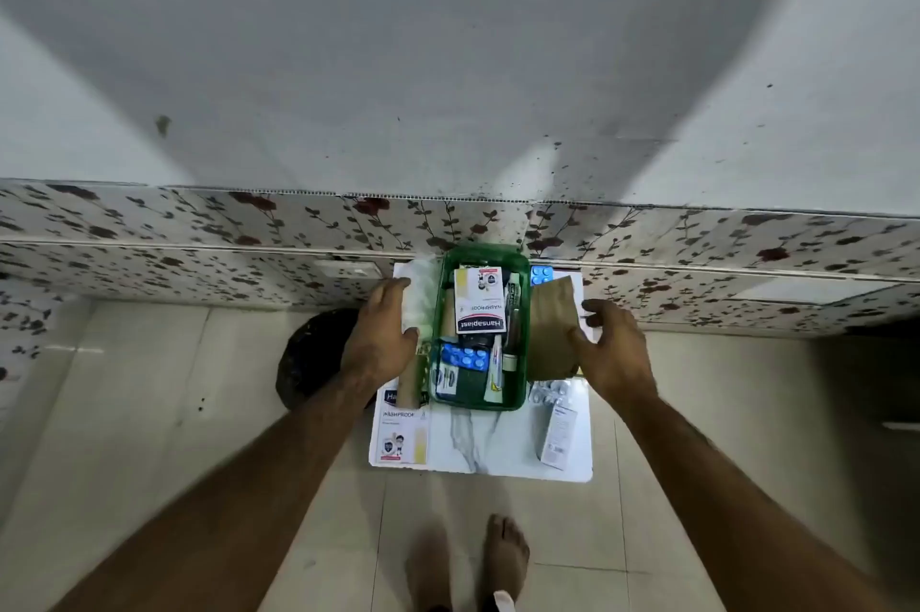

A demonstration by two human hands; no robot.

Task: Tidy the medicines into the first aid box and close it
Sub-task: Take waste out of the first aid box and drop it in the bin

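Observation:
The green first aid box (520, 312) stands open on a small white marble-look table (478, 442). Inside lie a Hansaplast carton (480, 300), a blue blister strip (465, 357) and several tubes. My left hand (381, 337) grips a white translucent piece (423, 292), perhaps the lid, just left of the box. Just right of the box, my right hand (615, 352) holds a brown paper packet (552, 322). On the table outside the box lie a second Hansaplast carton (403, 432), a brown roll (409, 385), silver blister strips (547, 395), a small white carton (558, 437) and a blue strip (541, 274).
The table stands against a wall with a floral-patterned panel (199, 233). A black round bag or bin (308, 357) sits on the tiled floor to the table's left. My bare feet (503, 556) are on the floor below the table's front edge.

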